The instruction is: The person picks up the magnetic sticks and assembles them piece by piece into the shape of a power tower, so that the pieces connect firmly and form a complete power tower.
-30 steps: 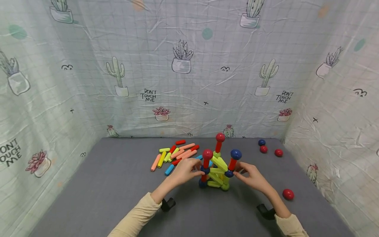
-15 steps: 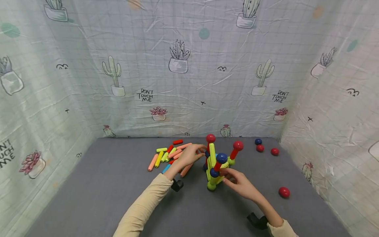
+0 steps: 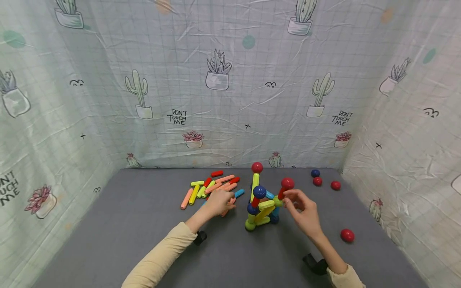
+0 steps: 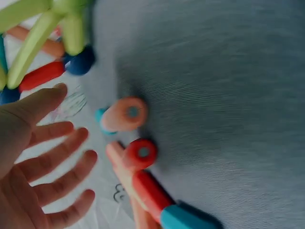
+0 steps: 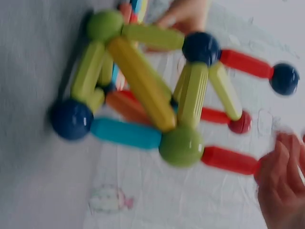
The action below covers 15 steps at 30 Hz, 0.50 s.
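Lime, yellow, blue & red rods are joined by balls into a frame (image 3: pixel 266 205), which is stood upright on the grey table (image 3: pixel 151 228). Its feet are formed by balls, prob. so weight is spread to the corners; a yellow rod (image 5: pixel 143 83) is set diagonally across one side, presumably as a brace. 3 balls are carried up top on rods.

The R hand (image 3: pixel 304 212) is placed at the frame's 3 o'clock, bent fingers set by the red rod (image 3: pixel 281 193) under the top ball (image 3: pixel 287 183), perhaps so that upright is steadied; whether it's pinched, touched or merely neared can't be told, as the wrist view is blurred.

The L hand (image 3: pixel 217 202) is held at 9 o'clock, over the near edge of the loose rods (image 3: pixel 213 188); in its wrist view fingers & thumb are seen spread apart, w/ nothing gripped. That pile is placed at approx. 9–10 o'clock, prob. for L reach.

Loose balls are put on the other side, likely so they're sorted from rods: blue ball (image 3: pixel 315 173) & 2 red balls (image 3: pixel 317 181) at 2–3 o'clock, 1 stray ball (image 3: pixel 347 235) nr 4.
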Motion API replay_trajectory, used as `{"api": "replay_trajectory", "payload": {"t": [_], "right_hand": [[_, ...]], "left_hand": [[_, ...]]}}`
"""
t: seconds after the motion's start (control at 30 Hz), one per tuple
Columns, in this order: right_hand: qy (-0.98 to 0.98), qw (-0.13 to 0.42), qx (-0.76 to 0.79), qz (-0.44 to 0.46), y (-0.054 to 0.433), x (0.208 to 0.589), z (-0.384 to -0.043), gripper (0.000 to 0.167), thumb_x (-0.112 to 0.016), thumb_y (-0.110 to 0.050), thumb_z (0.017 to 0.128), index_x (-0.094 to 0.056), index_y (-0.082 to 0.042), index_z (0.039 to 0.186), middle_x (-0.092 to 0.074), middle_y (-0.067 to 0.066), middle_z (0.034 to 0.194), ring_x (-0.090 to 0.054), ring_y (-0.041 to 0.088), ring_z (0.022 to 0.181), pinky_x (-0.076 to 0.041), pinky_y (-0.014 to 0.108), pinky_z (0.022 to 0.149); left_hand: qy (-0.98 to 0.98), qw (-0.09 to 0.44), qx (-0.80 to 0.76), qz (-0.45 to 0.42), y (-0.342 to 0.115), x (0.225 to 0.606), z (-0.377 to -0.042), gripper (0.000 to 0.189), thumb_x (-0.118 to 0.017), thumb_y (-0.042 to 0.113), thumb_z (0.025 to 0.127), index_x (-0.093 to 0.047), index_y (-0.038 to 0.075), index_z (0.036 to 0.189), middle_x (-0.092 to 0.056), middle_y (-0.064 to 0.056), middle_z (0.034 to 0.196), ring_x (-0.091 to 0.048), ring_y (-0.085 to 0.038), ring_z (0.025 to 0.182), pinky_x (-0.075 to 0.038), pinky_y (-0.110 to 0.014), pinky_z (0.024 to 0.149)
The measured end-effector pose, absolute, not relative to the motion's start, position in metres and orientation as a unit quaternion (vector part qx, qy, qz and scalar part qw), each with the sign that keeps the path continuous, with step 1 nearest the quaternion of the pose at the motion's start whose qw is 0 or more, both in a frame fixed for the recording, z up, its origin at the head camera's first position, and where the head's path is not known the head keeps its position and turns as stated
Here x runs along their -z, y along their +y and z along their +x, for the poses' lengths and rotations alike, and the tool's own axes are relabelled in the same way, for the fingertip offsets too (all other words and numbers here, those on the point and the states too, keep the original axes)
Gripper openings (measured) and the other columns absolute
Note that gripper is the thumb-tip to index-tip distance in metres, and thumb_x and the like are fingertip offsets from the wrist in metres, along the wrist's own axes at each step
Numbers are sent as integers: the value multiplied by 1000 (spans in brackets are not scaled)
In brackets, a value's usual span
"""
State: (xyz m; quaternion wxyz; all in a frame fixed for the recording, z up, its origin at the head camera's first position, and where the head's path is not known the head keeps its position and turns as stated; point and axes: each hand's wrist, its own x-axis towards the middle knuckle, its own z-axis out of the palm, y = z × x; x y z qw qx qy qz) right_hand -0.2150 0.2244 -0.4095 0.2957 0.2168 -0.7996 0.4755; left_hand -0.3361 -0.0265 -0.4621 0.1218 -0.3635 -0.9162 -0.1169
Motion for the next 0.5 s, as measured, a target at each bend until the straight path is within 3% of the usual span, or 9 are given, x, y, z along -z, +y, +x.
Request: {"api": "replay_trajectory", "payload": {"t": [0.07,0.13,0.33,0.5], "right_hand": [[-780,374,-466,186,226,400,-215,24,-57,12,77,-55,9,101,-58,17,80,-55,0,67,-45,15,54],[-777,406,-455,154,225,390,-214,32,-60,13,75,-52,9,105,-57,19,82,-53,-1,69,-43,11,56],[-826,351,-423,122,221,376,-219,42,-62,4,78,-49,2,119,-59,19,102,-56,21,82,-45,14,64],[-832,350,-407,140,230,389,-235,40,-62,1,79,-53,-2,118,-59,16,104,-56,24,82,-46,19,62]], "left_hand": [[-920,128,65,-365,-27,466,-333,24,-75,33,69,-61,13,70,-50,3,54,-44,-9,48,-31,-20,48],[-923,127,23,-363,-26,469,-330,26,-75,36,68,-59,15,69,-45,4,52,-45,-10,48,-35,-24,49],[-923,170,-30,-345,-25,475,-327,25,-72,24,73,-66,15,95,-49,-2,55,-52,-19,56,-47,-40,65],[-908,232,-5,-349,-28,482,-326,15,-58,19,85,-69,14,93,-44,-6,46,-46,-21,46,-45,-37,59]]}}
